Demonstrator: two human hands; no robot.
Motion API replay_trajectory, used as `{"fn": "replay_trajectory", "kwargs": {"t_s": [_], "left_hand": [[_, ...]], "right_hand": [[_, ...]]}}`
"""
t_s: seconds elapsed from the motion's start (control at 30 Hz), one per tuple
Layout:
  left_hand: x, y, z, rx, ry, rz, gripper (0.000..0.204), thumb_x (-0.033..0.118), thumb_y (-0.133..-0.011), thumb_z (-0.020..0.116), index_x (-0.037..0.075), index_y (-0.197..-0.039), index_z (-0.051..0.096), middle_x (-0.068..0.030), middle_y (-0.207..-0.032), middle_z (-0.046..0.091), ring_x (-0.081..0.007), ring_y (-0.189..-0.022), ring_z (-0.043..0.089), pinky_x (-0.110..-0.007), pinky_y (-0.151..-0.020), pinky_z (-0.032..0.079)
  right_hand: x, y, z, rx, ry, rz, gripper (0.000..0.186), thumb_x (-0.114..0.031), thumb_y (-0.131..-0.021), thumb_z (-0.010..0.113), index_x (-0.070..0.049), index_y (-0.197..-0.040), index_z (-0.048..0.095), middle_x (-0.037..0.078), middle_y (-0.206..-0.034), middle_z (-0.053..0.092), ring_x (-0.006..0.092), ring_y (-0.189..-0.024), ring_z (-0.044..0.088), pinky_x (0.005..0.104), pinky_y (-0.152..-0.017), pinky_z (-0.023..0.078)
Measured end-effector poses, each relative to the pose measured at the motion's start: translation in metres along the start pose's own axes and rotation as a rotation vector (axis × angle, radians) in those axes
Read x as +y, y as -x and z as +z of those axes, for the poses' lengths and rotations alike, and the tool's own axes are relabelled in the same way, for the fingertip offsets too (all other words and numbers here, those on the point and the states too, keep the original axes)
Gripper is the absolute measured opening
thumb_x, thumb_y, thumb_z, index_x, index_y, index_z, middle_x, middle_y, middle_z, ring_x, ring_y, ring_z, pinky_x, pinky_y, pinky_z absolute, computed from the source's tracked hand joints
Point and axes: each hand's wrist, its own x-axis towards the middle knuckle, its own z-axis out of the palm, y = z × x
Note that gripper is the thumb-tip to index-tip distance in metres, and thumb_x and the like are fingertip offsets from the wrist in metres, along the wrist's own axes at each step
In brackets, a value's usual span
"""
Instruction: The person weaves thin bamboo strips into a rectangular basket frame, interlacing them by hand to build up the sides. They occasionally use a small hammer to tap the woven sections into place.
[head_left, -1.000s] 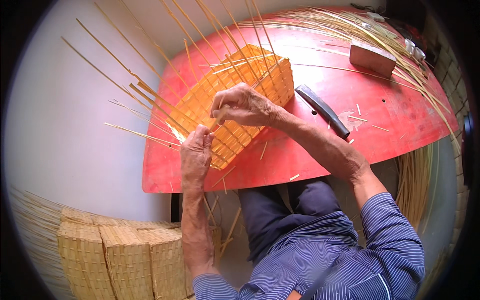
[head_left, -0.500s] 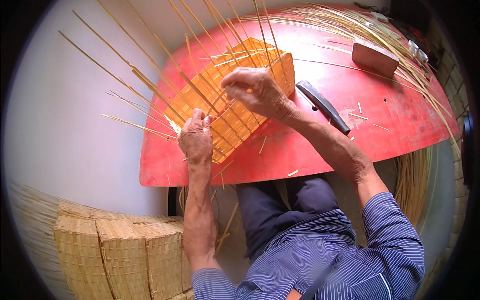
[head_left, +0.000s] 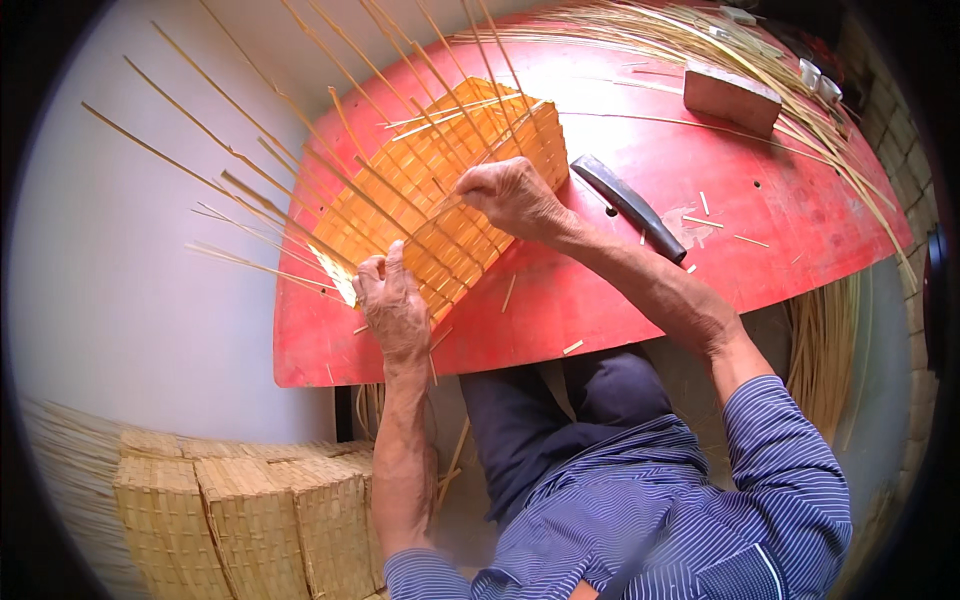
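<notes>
A yellow-orange woven basket (head_left: 545, 150) stands tilted on the red table, with long thin stakes (head_left: 345, 180) rising from its walls. At its near left corner my left hand (head_left: 396, 312) closes on the rim, one finger pointing up among the stakes. Over the near wall my right hand (head_left: 512, 198) is closed in a pinch on a thin weaving strip (head_left: 432, 218), which runs toward my left fingers. My left fingertips are partly hidden behind the hand. A dark curved-handled knife (head_left: 630, 210) lies to the right of the basket.
On the red table (head_left: 600, 270) are a brick (head_left: 732, 98), small cut scraps (head_left: 703, 222) and a long bundle of strips (head_left: 790, 100) along the far right edge. Finished-looking woven baskets (head_left: 265, 520) sit at the lower left. More strips (head_left: 825, 340) hang at right.
My right hand has come down a little, the strip now showing between both hands. My left index finger has straightened upward. The whole view has shifted slightly.
</notes>
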Motion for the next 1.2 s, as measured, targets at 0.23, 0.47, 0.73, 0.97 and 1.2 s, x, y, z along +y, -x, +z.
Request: {"fn": "replay_trajectory", "kwargs": {"t_s": [0.23, 0.47, 0.73, 0.97, 1.2], "left_hand": [[0.052, -0.022, -0.022, 0.005, 0.198, 0.079, 0.048, -0.003, -0.088, 0.065, 0.006, -0.134, 0.058, -0.0176, -0.115, 0.054, -0.0335, -0.100, 0.059, -0.045, -0.090, 0.051], [0.052, -0.040, 0.012, -0.098, 0.055, 0.017, 0.015, 0.018, -0.095, 0.067, 0.009, -0.107, 0.065, -0.0138, -0.090, 0.061, -0.0326, -0.083, 0.064, -0.045, -0.070, 0.052], [0.053, -0.051, 0.006, -0.014, 0.338, -0.092, 0.019, 0.016, -0.091, 0.076, 0.003, -0.085, 0.064, -0.0065, -0.073, 0.058, -0.0162, -0.065, 0.056, -0.033, -0.059, 0.045], [0.049, -0.055, 0.008, 0.057, 0.211, -0.121, 0.020, 0.014, -0.097, 0.066, 0.010, -0.115, 0.057, -0.0163, -0.073, 0.062, -0.0355, -0.060, 0.061, -0.048, -0.055, 0.043], [0.048, -0.059, 0.019, 0.054, 0.185, -0.169, 0.024, 0.014, -0.097, 0.067, 0.015, -0.118, 0.055, -0.0156, -0.063, 0.056, -0.0356, -0.055, 0.056, -0.048, -0.053, 0.041]], "right_hand": [[-0.007, 0.001, -0.005, -0.063, 0.140, -0.115, 0.008, -0.010, -0.088, 0.069, -0.003, -0.092, 0.071, 0.016, -0.087, 0.071, 0.0329, -0.084, 0.071, 0.0395, -0.072, 0.056], [-0.014, -0.010, -0.033, -0.105, -0.092, -0.063, 0.013, -0.014, -0.096, 0.066, -0.001, -0.097, 0.070, 0.013, -0.077, 0.071, 0.0232, -0.072, 0.073, 0.0354, -0.065, 0.056], [-0.009, -0.025, -0.044, -0.188, -0.357, 0.124, 0.016, -0.006, -0.100, 0.054, 0.002, -0.107, 0.067, 0.011, -0.090, 0.073, 0.0152, -0.065, 0.071, 0.0297, -0.062, 0.058], [-0.006, -0.021, -0.022, -0.208, -0.145, -0.038, 0.021, -0.008, -0.097, 0.060, 0.003, -0.115, 0.062, 0.016, -0.098, 0.073, 0.0251, -0.068, 0.073, 0.0368, -0.062, 0.059], [-0.014, -0.055, 0.000, -0.609, -0.012, 0.369, 0.014, -0.009, -0.084, 0.057, 0.003, -0.083, 0.064, 0.018, -0.066, 0.068, 0.0309, -0.064, 0.073, 0.0417, -0.059, 0.057]]}}
